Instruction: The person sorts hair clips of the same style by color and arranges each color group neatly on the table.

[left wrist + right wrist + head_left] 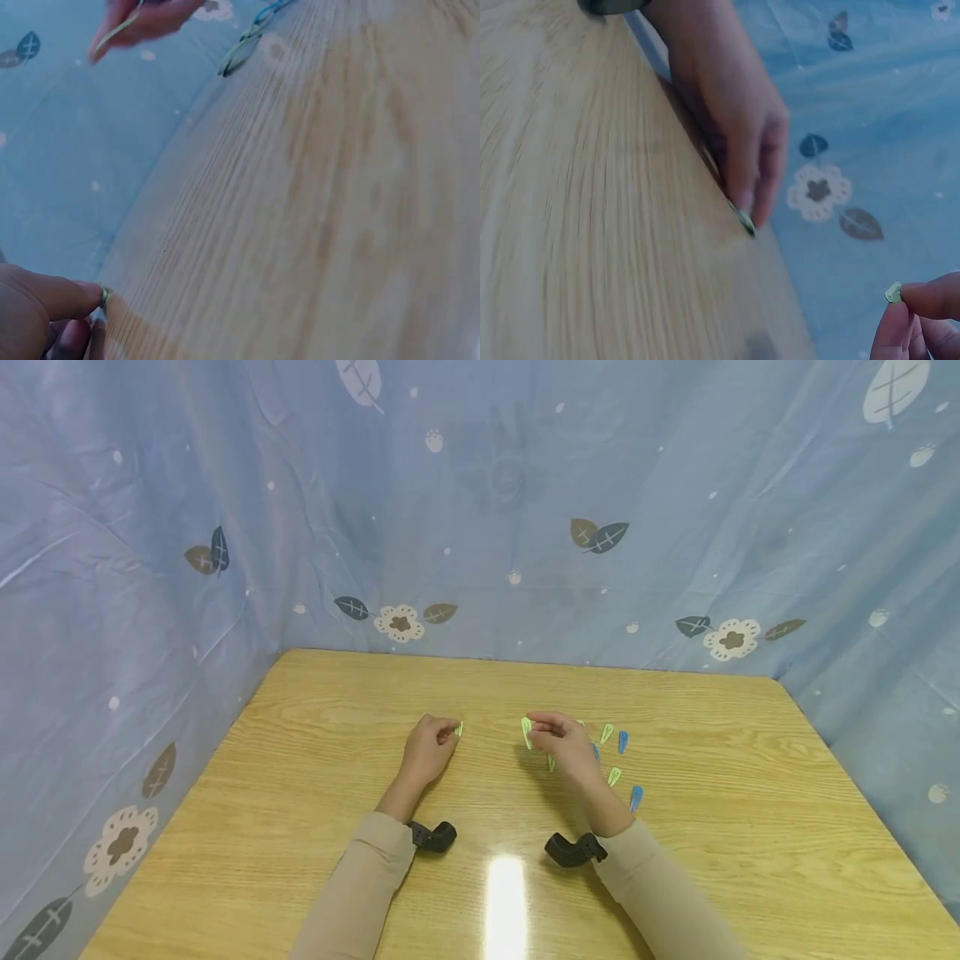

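Between thumb and fingertips, my left hand pinches a yellow-green snap hair clip, low over the table left of centre. In the right wrist view, this clip appears at or close to the tabletop; whether it touches is unclear. To the right, my right hand pinches another yellow-green hair clip, raised above the wood. Its end pokes out from the fingertips in the right wrist view. Under and beside the right hand lie more clips, including a yellow-green clip and a partly hidden blue clip.
Right of the right hand, yellow-green clips and blue clips lie scattered on the wooden table. A patterned blue curtain hangs behind the table and at both sides. Each wrist carries a black camera mount.
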`<state>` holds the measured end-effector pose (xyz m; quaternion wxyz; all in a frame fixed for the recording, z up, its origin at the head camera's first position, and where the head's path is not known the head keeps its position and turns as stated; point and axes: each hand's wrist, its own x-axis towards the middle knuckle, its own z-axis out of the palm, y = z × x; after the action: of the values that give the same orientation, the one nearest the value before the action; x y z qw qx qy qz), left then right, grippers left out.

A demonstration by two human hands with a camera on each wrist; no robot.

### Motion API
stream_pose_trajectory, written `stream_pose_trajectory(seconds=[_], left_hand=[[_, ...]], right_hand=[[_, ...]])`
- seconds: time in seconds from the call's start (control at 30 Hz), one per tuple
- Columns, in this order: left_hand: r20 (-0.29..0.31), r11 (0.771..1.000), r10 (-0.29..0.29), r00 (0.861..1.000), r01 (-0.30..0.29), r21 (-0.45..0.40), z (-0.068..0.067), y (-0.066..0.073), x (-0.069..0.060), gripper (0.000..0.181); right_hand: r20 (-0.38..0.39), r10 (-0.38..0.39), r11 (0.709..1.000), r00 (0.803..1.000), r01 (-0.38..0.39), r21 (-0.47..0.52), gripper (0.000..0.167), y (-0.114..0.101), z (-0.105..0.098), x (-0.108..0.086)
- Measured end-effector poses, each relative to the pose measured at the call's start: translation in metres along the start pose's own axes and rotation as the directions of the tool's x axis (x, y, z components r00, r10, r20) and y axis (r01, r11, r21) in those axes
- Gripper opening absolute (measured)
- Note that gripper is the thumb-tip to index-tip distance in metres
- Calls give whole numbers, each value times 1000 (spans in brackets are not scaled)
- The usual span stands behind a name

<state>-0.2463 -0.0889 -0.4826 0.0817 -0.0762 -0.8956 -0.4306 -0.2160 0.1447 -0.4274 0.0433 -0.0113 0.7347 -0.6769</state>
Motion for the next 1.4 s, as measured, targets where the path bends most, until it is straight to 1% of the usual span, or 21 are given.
stream_pose_trajectory(seconds=[0.13, 0.3, 0.47, 0.6, 0.7, 0.87, 0.97, 1.13, 1.3, 1.4], left_hand=[[3, 1000, -15, 1000, 15, 4, -2, 2, 1, 25], [2, 1000, -10, 1000, 10, 2, -3, 2, 0, 24], [0, 1000, -1, 1000, 1, -12, 0, -3, 0, 24], [-7, 1000, 5, 1000, -6, -5, 1, -3, 0, 24], [-13, 1000, 7, 1000, -7, -1, 0, -2, 0, 23], [-12, 1000, 9, 1000, -9, 2, -2, 1, 0, 23], [-14, 1000, 13, 1000, -13, 5, -2, 1, -1, 22], [-23, 999, 35, 999, -35, 12, -3, 1, -1, 23], [-23, 999, 38, 999, -38, 13, -3, 1, -1, 23], [-23, 999, 39, 999, -39, 7, -3, 2, -1, 23]], right_hand=[[-2, -1, 1000, 1000, 1, 12, 30, 3, 26, 12], [-17, 12, 1000, 1000, -12, 5, 27, 10, 52, 25], [-42, 43, 999, 998, -43, 3, 26, 20, 69, 34], [-57, 41, 999, 998, -41, 11, 26, 26, 82, 41], [-79, 37, 999, 996, -38, -5, 25, 29, 89, 45], [-116, 27, 991, 993, -42, -128, 23, 29, 95, 49], [-132, 16, 976, 991, -44, -211, 22, 27, 98, 50], [-141, -3, 950, 990, -41, -310, 21, 21, 101, 51], [-137, 0, 924, 991, -52, -378, 20, 19, 101, 53], [-133, 6, 919, 991, -58, -389, 19, 19, 101, 52]])
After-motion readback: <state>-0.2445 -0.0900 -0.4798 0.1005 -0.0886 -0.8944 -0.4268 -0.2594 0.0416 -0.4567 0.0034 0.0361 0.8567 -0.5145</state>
